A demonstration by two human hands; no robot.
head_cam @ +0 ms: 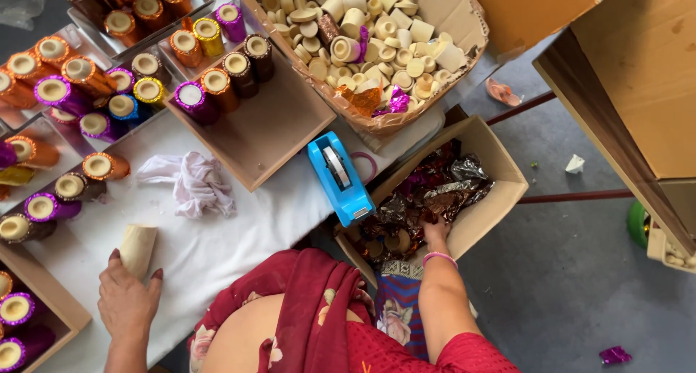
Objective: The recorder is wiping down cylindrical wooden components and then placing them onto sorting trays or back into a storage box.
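My left hand (127, 300) is flat-ish on the white tablecloth (239, 221), fingers loosely curled around the near end of a bare cream tube (137, 248). Thumb on one side, fingers on the other, tube lying on the cloth and pointing away from me.

My right hand (436, 233) is down in the open cardboard box (500, 192) beside the table, fingers buried in crumpled brown and silver foil wrappers (435, 188). Can't tell if it's pinching a sheet or just touching; fingertips are hidden. Pink bangle (440, 257) on that wrist.

Just left of the right hand, at the table edge: blue tape dispenser (338, 177). Beyond the left hand: crumpled white-lilac cloth (192, 183), then a shallow brown tray (254, 130) with foil-wrapped tubes (217, 83) in purple, copper and brown. More wrapped tubes to the left hand's far left. Far ahead of the right hand: big carton of unwrapped cream tubes (362, 43).
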